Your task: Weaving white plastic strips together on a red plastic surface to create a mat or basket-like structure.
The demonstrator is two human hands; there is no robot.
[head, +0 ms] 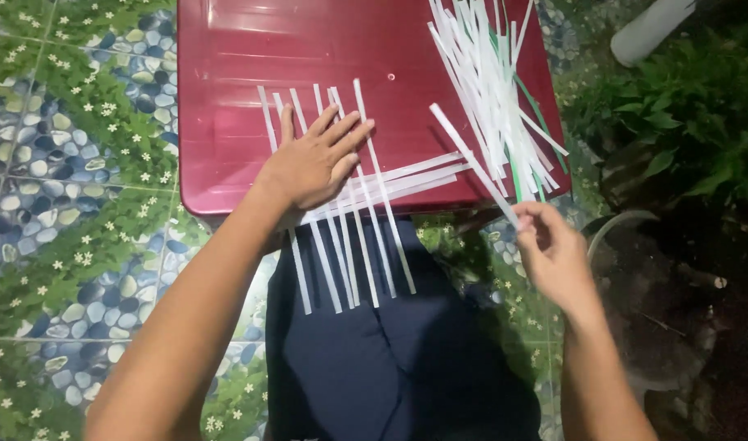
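left hand (313,163) lies flat, fingers spread, pinning the white strips (341,237) already crossed beneath them on the red table (227,98); right hand (554,253) pinches one loose strip (472,163) at its fingertips, while the spare pile (496,90) beyond suggests most weaving remains.

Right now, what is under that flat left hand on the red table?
Under the left hand lie white strips, upright ones crossed by sideways ones, on the red plastic table. How they cross beneath the palm is covered.
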